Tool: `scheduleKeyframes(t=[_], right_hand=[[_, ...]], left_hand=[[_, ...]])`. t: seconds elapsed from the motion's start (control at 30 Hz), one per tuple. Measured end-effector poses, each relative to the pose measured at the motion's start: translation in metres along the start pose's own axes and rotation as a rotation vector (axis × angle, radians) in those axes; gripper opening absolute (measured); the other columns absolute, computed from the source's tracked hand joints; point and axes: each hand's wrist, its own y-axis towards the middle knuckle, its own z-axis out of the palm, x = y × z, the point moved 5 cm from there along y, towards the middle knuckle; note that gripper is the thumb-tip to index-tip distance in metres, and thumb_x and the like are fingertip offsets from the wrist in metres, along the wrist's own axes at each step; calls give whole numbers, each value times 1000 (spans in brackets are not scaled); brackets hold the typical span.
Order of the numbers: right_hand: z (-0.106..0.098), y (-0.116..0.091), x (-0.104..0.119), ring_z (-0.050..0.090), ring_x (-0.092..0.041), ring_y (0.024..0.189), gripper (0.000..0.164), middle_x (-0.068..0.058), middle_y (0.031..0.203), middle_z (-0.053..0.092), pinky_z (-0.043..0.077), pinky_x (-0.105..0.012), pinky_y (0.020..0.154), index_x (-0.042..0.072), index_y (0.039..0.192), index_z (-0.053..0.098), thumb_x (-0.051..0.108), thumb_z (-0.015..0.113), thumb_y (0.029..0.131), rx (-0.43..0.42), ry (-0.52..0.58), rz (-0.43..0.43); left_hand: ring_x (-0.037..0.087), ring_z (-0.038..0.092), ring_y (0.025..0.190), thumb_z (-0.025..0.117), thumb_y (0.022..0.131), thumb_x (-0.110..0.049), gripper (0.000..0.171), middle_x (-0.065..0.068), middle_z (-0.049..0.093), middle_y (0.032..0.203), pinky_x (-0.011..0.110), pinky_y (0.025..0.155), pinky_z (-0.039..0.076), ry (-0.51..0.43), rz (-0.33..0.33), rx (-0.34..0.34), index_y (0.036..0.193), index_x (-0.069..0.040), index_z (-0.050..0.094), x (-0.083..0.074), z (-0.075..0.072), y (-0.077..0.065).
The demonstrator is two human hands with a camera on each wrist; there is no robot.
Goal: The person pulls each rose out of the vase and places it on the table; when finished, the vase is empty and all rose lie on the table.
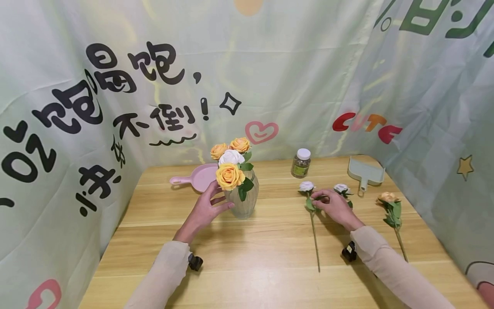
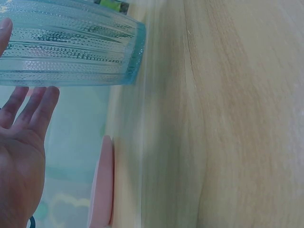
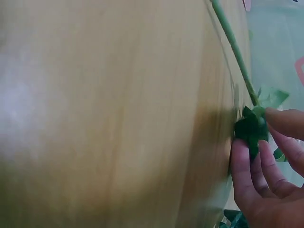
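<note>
A clear ribbed glass vase (image 1: 244, 201) stands upright on the table with yellow-orange roses (image 1: 230, 176) and a white rose (image 1: 230, 157) in it. At its left side is my left hand (image 1: 210, 208), fingers loosely extended and thumb apart. The left wrist view puts the fingertips (image 2: 51, 92) right at the glass wall (image 2: 71, 52). My right hand (image 1: 332, 204) pinches a white rose (image 1: 306, 186) by its leafy stem below the bloom. In the right wrist view, thumb and fingers close on the green leaves (image 3: 249, 126), and the stem (image 3: 232, 45) runs away from them.
A second white rose (image 1: 341, 188) lies partly behind my right hand, and an orange rose (image 1: 388, 197) lies farther right. Behind stand a lidded jar (image 1: 301, 164) and a grey dustpan-like piece (image 1: 365, 171). A pink toy pan (image 1: 203, 177) sits left of the vase.
</note>
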Motion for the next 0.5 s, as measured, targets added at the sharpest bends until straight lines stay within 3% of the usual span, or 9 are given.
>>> scheduleKeyframes(t=[0.1, 0.3, 0.4, 0.5], right_hand=[[0, -1, 1, 68, -37, 121, 24, -20, 139, 63, 60, -39, 90, 11, 127, 74, 24, 72, 108, -8, 8, 11], [-8, -5, 16, 67, -42, 123, 26, -21, 138, 65, 60, -61, 103, 8, 130, 73, 22, 70, 109, -91, 25, -43], [-9, -5, 32, 67, -39, 124, 30, -18, 138, 67, 59, -58, 110, 8, 133, 72, 27, 69, 110, -105, 64, -87], [-9, -2, 53, 67, -31, 125, 35, -14, 137, 68, 59, -43, 110, 12, 136, 70, 36, 67, 111, -81, 139, -124]], left_hand=[[46, 47, 153, 88, 94, -14, 90, 16, 45, 169, 63, 125, 47, -2, 1, 1, 168, -15, 37, 0, 0, 0], [47, 45, 153, 89, 94, -15, 90, 16, 45, 169, 63, 126, 46, -13, -3, 3, 168, -15, 37, 2, 0, 0], [48, 45, 153, 88, 94, -14, 90, 16, 45, 169, 62, 126, 46, -15, -4, 3, 168, -15, 37, 3, 0, 1], [48, 45, 153, 87, 95, -15, 89, 15, 45, 169, 62, 126, 46, -10, -2, 2, 168, -16, 37, 4, 0, 1]])
